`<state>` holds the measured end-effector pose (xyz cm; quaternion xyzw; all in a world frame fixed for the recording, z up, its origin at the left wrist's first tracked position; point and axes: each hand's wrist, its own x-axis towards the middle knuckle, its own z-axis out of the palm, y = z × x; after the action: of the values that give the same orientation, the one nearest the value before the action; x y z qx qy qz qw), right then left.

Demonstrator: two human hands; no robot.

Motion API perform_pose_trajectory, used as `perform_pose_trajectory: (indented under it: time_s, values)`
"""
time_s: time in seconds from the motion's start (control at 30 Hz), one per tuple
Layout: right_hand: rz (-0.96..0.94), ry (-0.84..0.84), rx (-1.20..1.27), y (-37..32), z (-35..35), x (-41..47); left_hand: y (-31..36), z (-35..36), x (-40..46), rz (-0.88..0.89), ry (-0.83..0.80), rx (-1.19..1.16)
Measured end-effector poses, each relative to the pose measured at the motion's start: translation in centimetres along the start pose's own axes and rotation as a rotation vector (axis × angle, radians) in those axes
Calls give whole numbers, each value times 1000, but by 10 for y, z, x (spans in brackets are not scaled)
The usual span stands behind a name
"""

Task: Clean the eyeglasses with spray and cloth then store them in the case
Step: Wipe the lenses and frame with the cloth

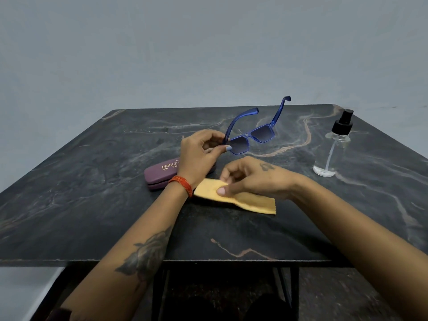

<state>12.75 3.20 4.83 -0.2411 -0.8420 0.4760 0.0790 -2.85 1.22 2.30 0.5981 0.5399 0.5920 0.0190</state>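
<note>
1. Light was dim, even and cool; no single source could be picked out.
2. Shadows were soft, the darkest under the table [69,172] at its near edge.
3. A faint sheen lay on the clear spray bottle [331,154] near the table's right edge.
4. Wide-angle bowing bent the table's edges outward.
5. The frame looked soft and grainy throughout.

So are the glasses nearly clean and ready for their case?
Not yet. The left hand holds the blue eyeglasses up; the right hand pinches the yellow cloth. The spray bottle stands untouched. Wiping and storing remain: the purple case is closed.
</note>
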Motion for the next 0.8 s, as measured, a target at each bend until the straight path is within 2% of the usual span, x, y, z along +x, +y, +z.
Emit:
perform_pose_trajectory:
  time_s: [0.1, 0.33, 0.57, 0.8]
  values:
    - [-12, 66, 183, 6, -11, -6, 0, -1, 0, 10, -12, 29]
    - [-134, 86, 317, 18, -18, -17, 1, -1, 0, -22, -2, 25]
    - [-123, 256, 189, 27, -11, -15, 0, 1, -1, -34, -23, 14]
    - [-253, 431, -57, 28, -10, -15, 3, 0, -1, -28, -47, 12]
